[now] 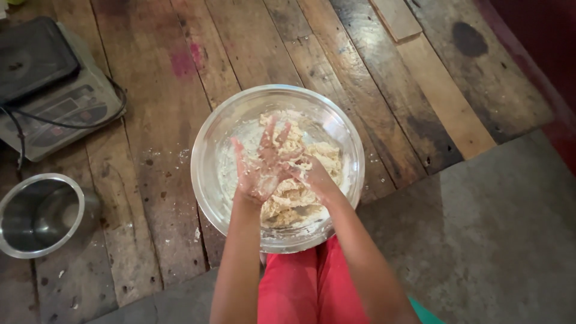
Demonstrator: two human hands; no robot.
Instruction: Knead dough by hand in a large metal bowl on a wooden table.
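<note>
A large metal mixing bowl (210, 156) sits on a worn wooden plank table and holds shaggy pale dough (288, 198). My left hand (261, 165) is raised over the bowl, palm up, fingers spread and coated with bits of dough. My right hand (312, 174) reaches across and touches the left palm with its fingers, rubbing at the stuck dough. Both forearms come up from the bottom of the view, over a red garment.
A small empty steel bowl (39, 215) stands at the left edge. A digital kitchen scale (54, 90) with a dark platform and a black cable lies at the upper left. Flour specks dot the planks (156, 180). A grey concrete floor (492, 240) lies right of the table.
</note>
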